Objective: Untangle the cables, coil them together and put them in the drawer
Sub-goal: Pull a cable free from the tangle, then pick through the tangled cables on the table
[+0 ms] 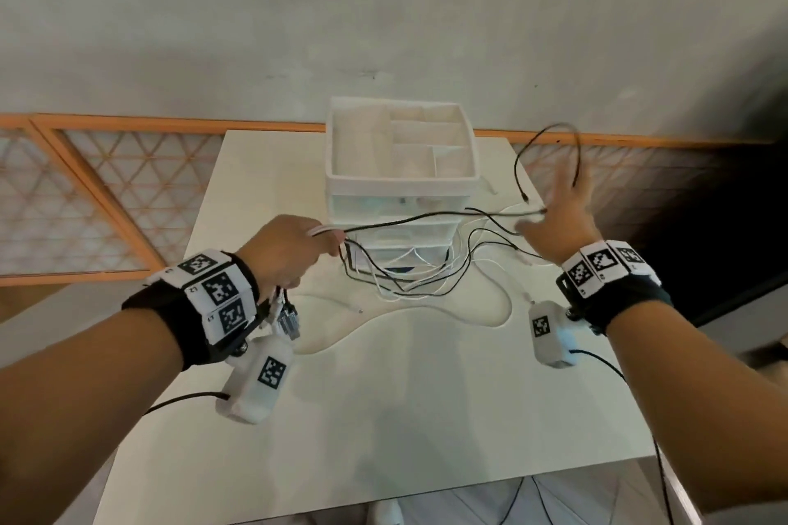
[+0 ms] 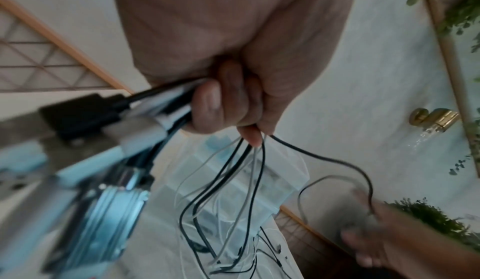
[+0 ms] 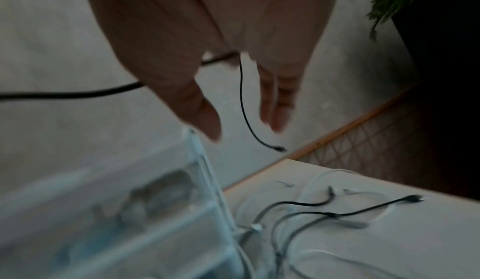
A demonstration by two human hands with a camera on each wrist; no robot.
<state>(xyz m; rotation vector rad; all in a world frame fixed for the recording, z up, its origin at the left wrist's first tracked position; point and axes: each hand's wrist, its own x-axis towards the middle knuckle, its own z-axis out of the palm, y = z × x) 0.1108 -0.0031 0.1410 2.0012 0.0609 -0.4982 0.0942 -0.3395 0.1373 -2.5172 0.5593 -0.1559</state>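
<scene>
My left hand [image 1: 290,247] grips a bundle of black and white cables [image 2: 228,172] in its fist [image 2: 233,102], and their plugs [image 1: 288,318] hang below the wrist. From the fist the cables run down into a loose tangle [image 1: 426,281] on the table in front of the white drawer unit [image 1: 401,179]. My right hand [image 1: 558,213] is raised to the right of the unit with its fingers spread and straight. One black cable [image 1: 550,128] arcs over that hand, and its free end [image 3: 279,149] dangles between thumb and fingers.
The drawer unit has an open divided tray on top and stands at the back middle of the white table [image 1: 405,396]. More cable ends [image 3: 413,198] lie near the table's right edge. An orange-framed lattice panel [image 1: 106,192] runs behind.
</scene>
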